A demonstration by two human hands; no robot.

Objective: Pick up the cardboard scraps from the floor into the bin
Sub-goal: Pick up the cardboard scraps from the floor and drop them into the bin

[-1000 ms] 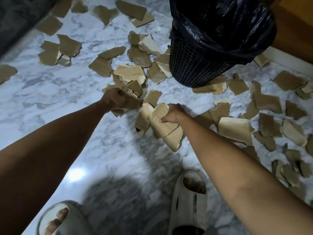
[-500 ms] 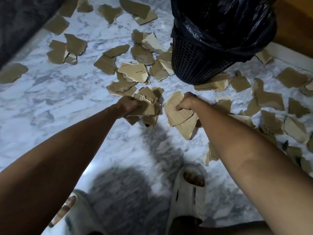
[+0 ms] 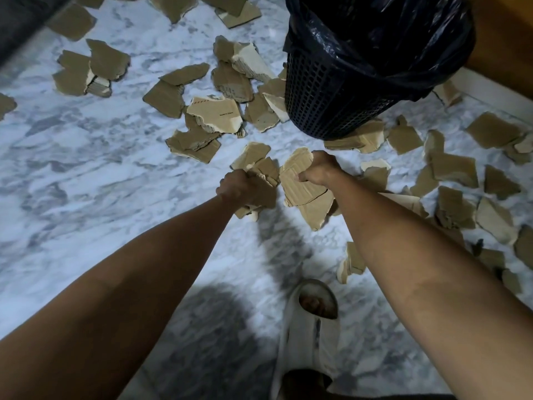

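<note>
My left hand (image 3: 239, 189) grips a bunch of torn cardboard scraps (image 3: 256, 166) above the marble floor. Beside it, my right hand (image 3: 318, 170) holds larger brown scraps (image 3: 302, 197) that hang below the fist. Both fists are side by side, just below and left of the bin (image 3: 331, 93), a dark mesh basket lined with a black plastic bag (image 3: 389, 30). Several loose scraps (image 3: 215, 114) lie on the floor to the left of the bin, and several more scraps (image 3: 452, 168) lie to its right.
White marble floor (image 3: 86, 168) spreads to the left. A pale slipper (image 3: 311, 321) on a foot stands at the bottom middle. A wooden surface (image 3: 504, 39) with a white skirting strip runs at the top right. A dark edge (image 3: 20, 21) fills the top left corner.
Both hands have risen from the floor with their scraps and moved up toward the bin, coming closer together. The view has shifted; the left slipper has left the frame.
</note>
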